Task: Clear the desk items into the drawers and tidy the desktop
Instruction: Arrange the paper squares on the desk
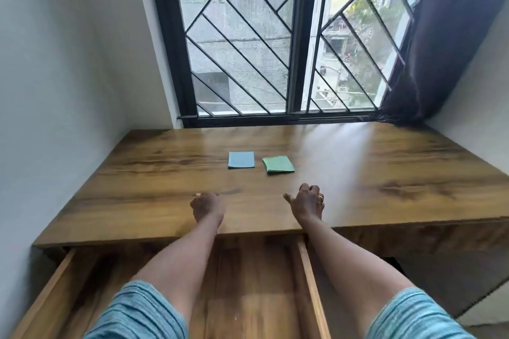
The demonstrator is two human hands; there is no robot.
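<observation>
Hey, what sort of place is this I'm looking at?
Probably a home study or bedroom corner, above street level: a wooden desk fitted between white walls with its drawer pulled open, and a barred window with a dark curtain overlooking buildings and trees.

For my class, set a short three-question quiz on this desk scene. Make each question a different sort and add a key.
1. True or false: the blue pad lies to the left of the green pad on the desk, and the two do not touch.
2. Multiple choice: the drawer under the desk's near edge is A) pulled open, B) pushed shut, C) lifted out onto the desk.
3. Fill the gap: the left hand and the right hand hover over the desk and hold ____.
Key: 1 true; 2 A; 3 nothing.
</observation>
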